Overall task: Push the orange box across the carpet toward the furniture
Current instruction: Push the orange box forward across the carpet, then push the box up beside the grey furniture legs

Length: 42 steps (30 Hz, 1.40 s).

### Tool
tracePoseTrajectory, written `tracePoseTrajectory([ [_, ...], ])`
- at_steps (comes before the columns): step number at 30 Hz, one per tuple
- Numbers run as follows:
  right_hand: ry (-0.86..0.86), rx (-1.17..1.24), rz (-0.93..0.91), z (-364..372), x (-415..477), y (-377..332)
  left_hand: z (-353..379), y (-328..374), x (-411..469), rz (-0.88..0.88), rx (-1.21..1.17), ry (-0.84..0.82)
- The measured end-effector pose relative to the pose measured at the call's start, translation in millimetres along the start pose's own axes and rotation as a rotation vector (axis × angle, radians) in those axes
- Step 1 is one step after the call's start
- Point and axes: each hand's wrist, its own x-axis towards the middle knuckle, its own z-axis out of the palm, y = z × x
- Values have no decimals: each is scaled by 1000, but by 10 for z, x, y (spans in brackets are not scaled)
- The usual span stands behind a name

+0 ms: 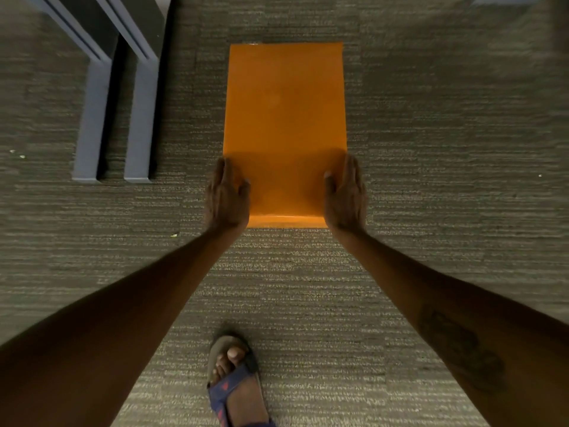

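A long orange box [284, 118] lies flat on the grey striped carpet [446, 149], its length running away from me. My left hand [226, 197] clasps the box's near left corner, thumb on top and fingers down the side. My right hand [346, 195] holds the near right corner the same way. Both arms are stretched out straight. The furniture, two grey metal legs [118, 118], stands on the carpet to the left of the box and a little beyond my hands.
My foot in a blue sandal [235, 383] is on the carpet behind the box, between my arms. Another pale furniture edge [505, 0] shows at the top right. Small bits of litter [174, 235] lie on the carpet at left.
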Motion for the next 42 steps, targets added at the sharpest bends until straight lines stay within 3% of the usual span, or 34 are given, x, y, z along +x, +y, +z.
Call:
tracePoseTrajectory([
  [5, 17, 26, -24, -71, -67, -20, -22, -16, -61, 52, 83, 11],
  [11, 8, 42, -38, -104, -74, -15, -63, 12, -96, 34, -88, 51],
  [15, 34, 59, -26, -89, -69, -2, -78, -1, -100, -92, -158, 84],
  [22, -25, 106, 93, -26, -15, 38, -33, -145, -15, -298, -231, -45],
  [26, -65, 125, 147, 42, 26, 81, -10, -231, -27, -219, -371, -106],
  [32, -71, 249, 79, 85, 32, 91, -78, -441, 17, -92, -426, -154],
  [36, -53, 249, 38, 280, 96, -144, -278, -663, 160, -15, -370, -106],
  [42, -60, 234, -44, 451, 282, -430, -450, -835, 401, -51, -362, -38],
])
